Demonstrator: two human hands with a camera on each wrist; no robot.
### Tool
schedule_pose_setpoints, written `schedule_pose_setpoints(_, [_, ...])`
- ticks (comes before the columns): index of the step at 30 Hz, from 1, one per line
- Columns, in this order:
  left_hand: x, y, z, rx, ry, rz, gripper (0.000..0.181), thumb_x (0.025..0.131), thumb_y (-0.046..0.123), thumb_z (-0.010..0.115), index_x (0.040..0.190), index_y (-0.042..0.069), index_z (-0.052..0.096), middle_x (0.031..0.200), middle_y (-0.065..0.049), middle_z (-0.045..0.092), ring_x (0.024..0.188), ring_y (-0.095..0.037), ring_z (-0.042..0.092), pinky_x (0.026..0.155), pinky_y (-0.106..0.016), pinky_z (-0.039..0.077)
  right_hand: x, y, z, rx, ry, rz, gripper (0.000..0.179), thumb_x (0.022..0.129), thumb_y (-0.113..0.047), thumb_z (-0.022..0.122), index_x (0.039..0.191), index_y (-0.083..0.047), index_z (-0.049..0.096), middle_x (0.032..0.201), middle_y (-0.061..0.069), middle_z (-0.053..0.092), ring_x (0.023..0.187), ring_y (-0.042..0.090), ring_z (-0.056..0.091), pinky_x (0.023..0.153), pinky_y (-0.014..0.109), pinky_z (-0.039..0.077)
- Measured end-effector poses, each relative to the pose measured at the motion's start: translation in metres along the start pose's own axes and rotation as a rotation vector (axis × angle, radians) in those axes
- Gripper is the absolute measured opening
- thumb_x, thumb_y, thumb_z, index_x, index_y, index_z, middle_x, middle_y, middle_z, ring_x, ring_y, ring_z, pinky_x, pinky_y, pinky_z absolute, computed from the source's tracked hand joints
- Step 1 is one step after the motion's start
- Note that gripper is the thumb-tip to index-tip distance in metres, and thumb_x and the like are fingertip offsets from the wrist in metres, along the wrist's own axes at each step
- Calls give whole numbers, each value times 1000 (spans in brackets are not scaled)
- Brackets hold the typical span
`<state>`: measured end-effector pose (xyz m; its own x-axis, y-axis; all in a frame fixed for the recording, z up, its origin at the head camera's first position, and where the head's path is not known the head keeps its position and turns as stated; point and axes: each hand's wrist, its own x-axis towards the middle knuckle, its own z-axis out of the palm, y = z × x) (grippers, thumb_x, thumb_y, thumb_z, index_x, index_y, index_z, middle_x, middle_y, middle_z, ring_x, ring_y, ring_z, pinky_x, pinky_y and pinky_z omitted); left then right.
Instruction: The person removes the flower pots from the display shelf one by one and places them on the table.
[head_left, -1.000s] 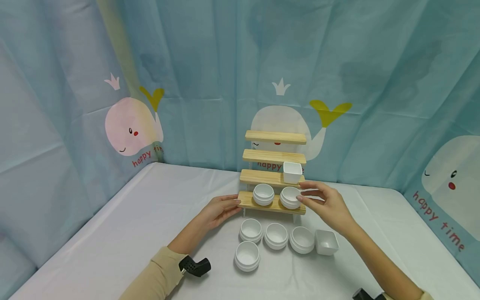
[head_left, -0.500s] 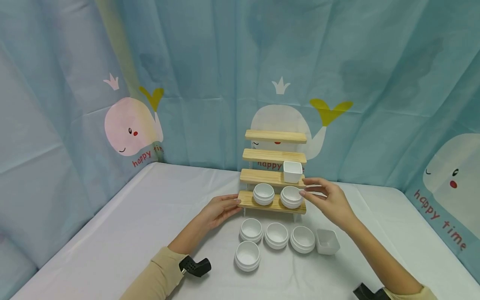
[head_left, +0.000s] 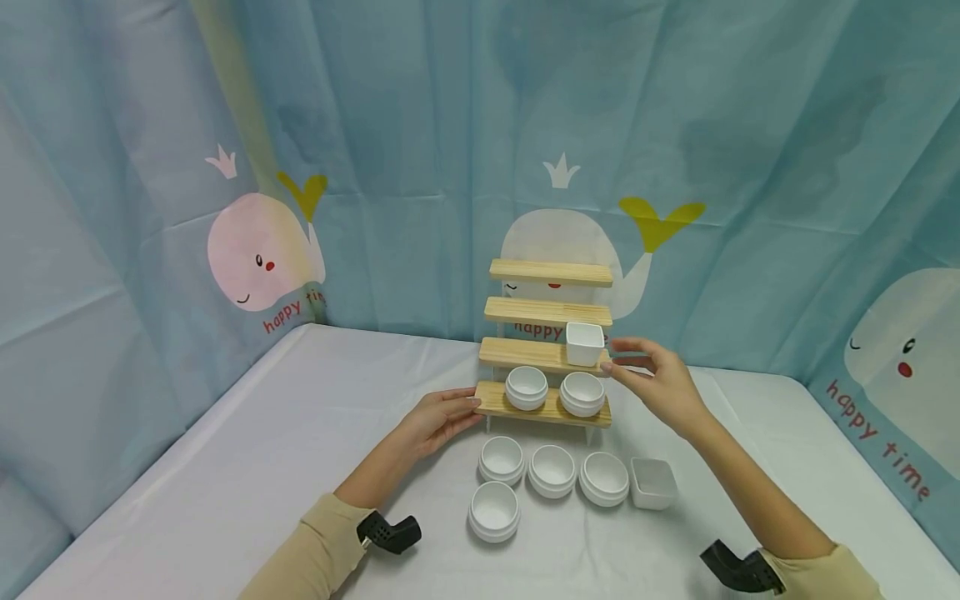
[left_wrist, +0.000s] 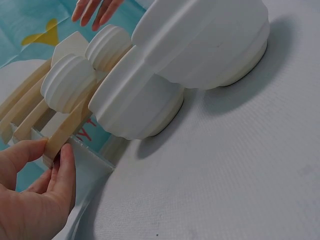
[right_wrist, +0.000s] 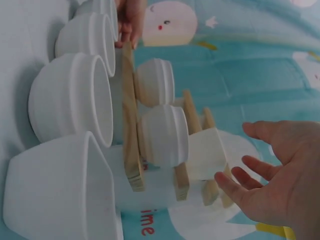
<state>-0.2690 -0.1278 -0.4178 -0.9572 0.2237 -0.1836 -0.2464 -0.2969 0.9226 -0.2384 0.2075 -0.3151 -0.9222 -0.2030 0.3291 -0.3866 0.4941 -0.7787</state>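
My left hand (head_left: pixel 435 423) pinches the bottom shelf (head_left: pixel 553 412) steady at nine o'clock; my relaxed, empty right hand (head_left: pixel 663 386) should avoid the upper square cup (head_left: pixel 585 346).

The place looked like a makeshift booth: light-blue fabric curtains (head_left: pixel 405 125) with printed cartoon whales (head_left: pixel 251 258) surrounded a white cloth-covered table (head_left: pixel 262 433).
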Motion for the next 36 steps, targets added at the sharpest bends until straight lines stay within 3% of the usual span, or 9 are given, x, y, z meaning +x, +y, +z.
schedule_pose_setpoints(5, [0, 0, 0, 6, 7, -1, 52, 105, -6, 56, 152, -18, 38, 141, -33, 55, 101, -16, 71, 97, -25, 62, 9, -2, -2, -30, -7, 23, 52, 104, -22, 71, 146, 5, 56, 145, 29, 56, 131, 47, 59, 102, 47, 61])
schedule_pose_setpoints(9, [-1, 0, 0, 6, 11, -3, 52, 105, -6, 56, 152, -18, 39, 141, -33, 56, 101, -16, 71, 96, -25, 62, 18, -2, -3, -41, -26, 29, 54, 104, -24, 71, 148, 3, 55, 148, 28, 56, 132, 47, 58, 105, 57, 58])
schedule_pose_setpoints(19, [-1, 0, 1, 12, -1, 6, 51, 105, -6, 56, 152, -18, 39, 143, -33, 55, 103, -16, 71, 97, -25, 62, 36, 0, -5, -25, -102, 94, 64, 105, -25, 70, 155, 6, 45, 155, 31, 48, 138, 51, 52, 112, 67, 50])
schedule_pose_setpoints(36, [0, -1, 0, 8, 8, 2, 51, 105, -7, 55, 152, -18, 38, 141, -33, 55, 100, -15, 71, 95, -24, 63, 55, 9, -9, -22, -190, 145, 69, 103, -29, 72, 155, 7, 43, 155, 32, 46, 140, 50, 47, 113, 64, 49])
